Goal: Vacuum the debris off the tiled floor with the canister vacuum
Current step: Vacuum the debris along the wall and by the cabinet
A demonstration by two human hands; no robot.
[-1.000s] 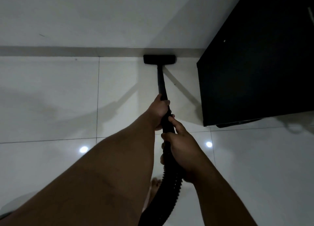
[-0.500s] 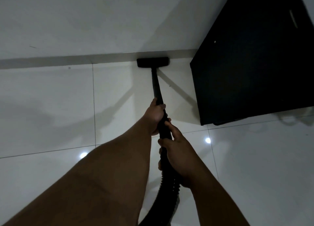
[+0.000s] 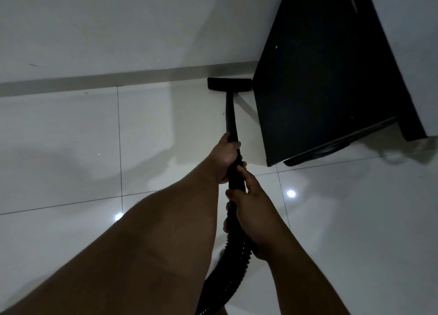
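Observation:
Both my hands hold the black vacuum wand [image 3: 231,115]. My left hand [image 3: 225,157] grips the wand higher up, and my right hand [image 3: 248,210] grips it just behind, where the ribbed black hose [image 3: 227,267] begins. The flat black floor nozzle [image 3: 229,84] rests on the glossy white tiled floor [image 3: 71,148], against the grey skirting and touching the corner of a black cabinet. The hose runs down between my arms and out of view. I cannot make out any debris in the dim light. The canister is out of view.
A tall black cabinet [image 3: 331,77] stands at the right against the white wall [image 3: 118,25]. A grey skirting strip [image 3: 94,82] runs along the wall's foot. Something dark pokes out under the cabinet's near edge [image 3: 315,154]. Open tiles stretch to the left and right front.
The nozzle has slid right along the skirting until it meets the cabinet's corner. My view has shifted and tilted, while both hands keep the same grip on the wand.

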